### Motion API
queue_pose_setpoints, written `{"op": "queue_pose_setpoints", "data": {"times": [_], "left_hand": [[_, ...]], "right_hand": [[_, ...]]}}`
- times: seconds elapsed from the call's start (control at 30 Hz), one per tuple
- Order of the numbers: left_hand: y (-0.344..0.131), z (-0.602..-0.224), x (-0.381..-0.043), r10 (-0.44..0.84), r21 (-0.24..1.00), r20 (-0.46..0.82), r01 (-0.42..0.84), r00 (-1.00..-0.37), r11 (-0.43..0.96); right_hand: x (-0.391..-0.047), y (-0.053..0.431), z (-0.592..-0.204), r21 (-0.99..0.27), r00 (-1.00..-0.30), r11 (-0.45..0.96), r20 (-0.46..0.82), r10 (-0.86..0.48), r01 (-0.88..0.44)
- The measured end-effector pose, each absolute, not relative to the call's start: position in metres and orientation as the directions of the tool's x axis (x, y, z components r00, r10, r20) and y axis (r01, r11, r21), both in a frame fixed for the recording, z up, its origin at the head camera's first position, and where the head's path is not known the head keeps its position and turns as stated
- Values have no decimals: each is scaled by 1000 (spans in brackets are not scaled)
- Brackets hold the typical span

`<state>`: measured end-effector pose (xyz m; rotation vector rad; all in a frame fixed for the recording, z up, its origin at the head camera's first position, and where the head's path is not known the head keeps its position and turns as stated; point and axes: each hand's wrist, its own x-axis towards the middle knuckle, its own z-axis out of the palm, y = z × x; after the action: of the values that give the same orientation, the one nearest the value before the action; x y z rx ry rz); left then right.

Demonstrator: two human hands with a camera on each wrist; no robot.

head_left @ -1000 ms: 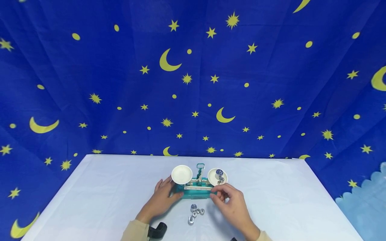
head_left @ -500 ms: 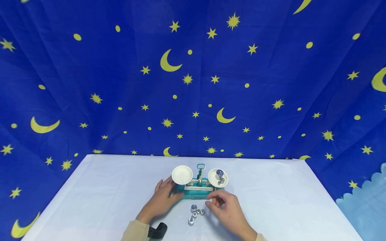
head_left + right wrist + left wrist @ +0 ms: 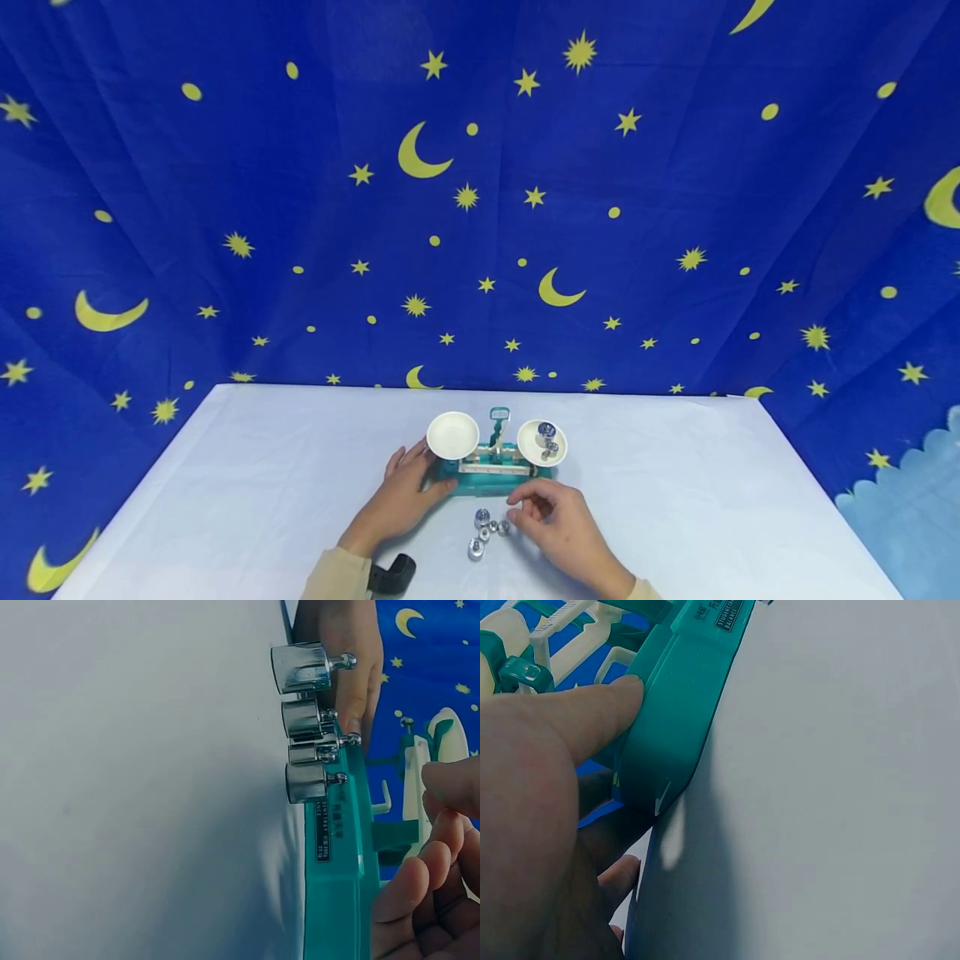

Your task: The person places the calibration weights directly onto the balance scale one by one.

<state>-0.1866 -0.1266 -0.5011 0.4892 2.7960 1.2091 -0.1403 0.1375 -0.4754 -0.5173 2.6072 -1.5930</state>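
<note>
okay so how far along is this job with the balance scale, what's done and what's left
Partway, it seems. Done: metal weights sit in the right pan. In hand: the left hand grips the green base, while the right hand hovers beside the loose weights, nothing visible in its fingers. Probably left: those loose weights on the table, if they're meant for a pan.

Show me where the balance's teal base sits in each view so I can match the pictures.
Head: teal base low, near the middle, just right of the left hand.
Left wrist: upper part, left of centre, slanting up to the top edge.
Right wrist: right of centre, rising from the bottom edge.
Shared landmark: the left hand, at one end of the base in all three.
</note>
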Motion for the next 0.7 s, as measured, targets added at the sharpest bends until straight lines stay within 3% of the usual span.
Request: {"op": "queue_pose_setpoints", "data": {"times": [0.7], "left_hand": [[-126, -500, -187, 304, 712, 66, 259, -950, 653]], "right_hand": [[-144, 137, -485, -876, -911, 437, 6, -412, -203]]}}
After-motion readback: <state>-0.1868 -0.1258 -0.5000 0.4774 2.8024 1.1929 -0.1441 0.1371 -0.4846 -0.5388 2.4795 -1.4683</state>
